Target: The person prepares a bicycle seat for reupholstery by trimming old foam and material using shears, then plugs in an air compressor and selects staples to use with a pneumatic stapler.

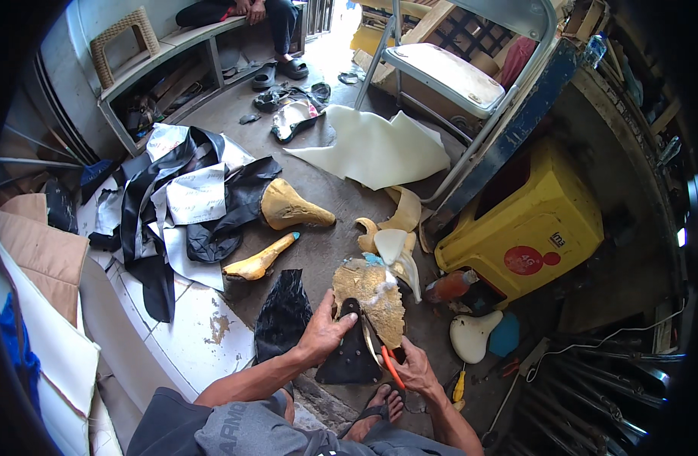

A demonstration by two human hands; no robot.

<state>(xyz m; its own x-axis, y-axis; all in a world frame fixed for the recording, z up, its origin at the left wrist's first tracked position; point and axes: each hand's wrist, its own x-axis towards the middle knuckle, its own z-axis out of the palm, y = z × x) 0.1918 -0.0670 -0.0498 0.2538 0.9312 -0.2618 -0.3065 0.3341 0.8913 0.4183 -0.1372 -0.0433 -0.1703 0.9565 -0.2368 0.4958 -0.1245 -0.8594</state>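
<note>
My left hand (326,330) grips a black triangular plate (347,357) with small holes, together with a rough tan foam piece (372,300). My right hand (413,365) is closed on orange-handled scissors (391,363), whose blades lie along the plate's right side at a pale strip of foam. A black piece of material (284,311) lies left of my hands. Two yellow foam saddle shapes (288,205) lie farther forward, beside white and cream foam scraps (391,243). A pale saddle (474,334) lies at the right, next to a blue piece (503,334).
Black fabric and papers (193,194) cover the left floor near cardboard (37,258). A folding chair (448,72), white foam sheet (368,144) and yellow stool (520,228) stand or lie ahead and right. Another person (281,30) sits on a bench at the back, near slippers (292,70).
</note>
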